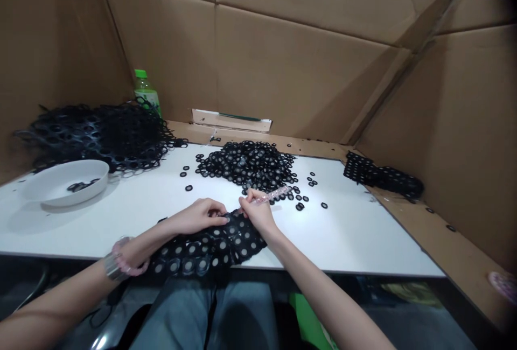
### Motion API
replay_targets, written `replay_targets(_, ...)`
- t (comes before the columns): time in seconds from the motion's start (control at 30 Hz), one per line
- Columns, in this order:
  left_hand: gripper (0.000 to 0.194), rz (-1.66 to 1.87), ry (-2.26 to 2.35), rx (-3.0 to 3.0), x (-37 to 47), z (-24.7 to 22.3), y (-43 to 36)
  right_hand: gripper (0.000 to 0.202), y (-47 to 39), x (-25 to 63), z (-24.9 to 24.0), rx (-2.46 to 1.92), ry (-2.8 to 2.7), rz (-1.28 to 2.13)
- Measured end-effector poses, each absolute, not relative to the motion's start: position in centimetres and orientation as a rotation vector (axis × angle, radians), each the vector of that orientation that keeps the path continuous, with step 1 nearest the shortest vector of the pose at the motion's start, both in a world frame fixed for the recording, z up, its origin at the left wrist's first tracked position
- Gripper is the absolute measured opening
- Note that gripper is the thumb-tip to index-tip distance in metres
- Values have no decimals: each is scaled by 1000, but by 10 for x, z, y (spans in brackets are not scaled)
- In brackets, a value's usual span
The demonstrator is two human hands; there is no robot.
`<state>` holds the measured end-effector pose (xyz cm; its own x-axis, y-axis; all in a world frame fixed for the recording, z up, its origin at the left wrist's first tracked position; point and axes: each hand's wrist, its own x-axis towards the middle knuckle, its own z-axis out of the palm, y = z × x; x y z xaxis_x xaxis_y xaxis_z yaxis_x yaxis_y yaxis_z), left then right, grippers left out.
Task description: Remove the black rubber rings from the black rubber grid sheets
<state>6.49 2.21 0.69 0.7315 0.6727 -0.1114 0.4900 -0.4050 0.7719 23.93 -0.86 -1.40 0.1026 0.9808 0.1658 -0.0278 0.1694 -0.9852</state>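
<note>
A black sheet with rows of pale round spots (220, 246) lies over the front edge of the white table, its lower part hanging toward my lap. My left hand (202, 215) is closed on the sheet's upper edge, thumb and fingertips pressed together there. In my right hand (258, 212) I grip a slim, pinkish see-through pen-like tool (279, 193), slanting up to the right. Its working end is hidden between my fingers and the sheet's edge. Just beyond my hands is a heap of small black rings with pale centres (250, 164).
A white bowl (95, 177) with a few black pieces stands at left. Behind it are a tangled heap of black perforated waste (97, 134) and a green-capped bottle (146, 89). A rolled dotted strip (379, 175) lies right. Cardboard walls (291, 64) enclose the table (343, 237).
</note>
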Motion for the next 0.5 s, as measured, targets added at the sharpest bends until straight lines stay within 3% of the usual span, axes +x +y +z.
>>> replay_targets(0.33, 28, 323, 932, 2109, 63, 1, 20, 25, -11, 239, -14, -1162, -1344, 985)
replay_targets(0.5, 28, 348, 926, 2072, 63, -1, 19, 28, -13, 236, -12, -1232, -1522, 780)
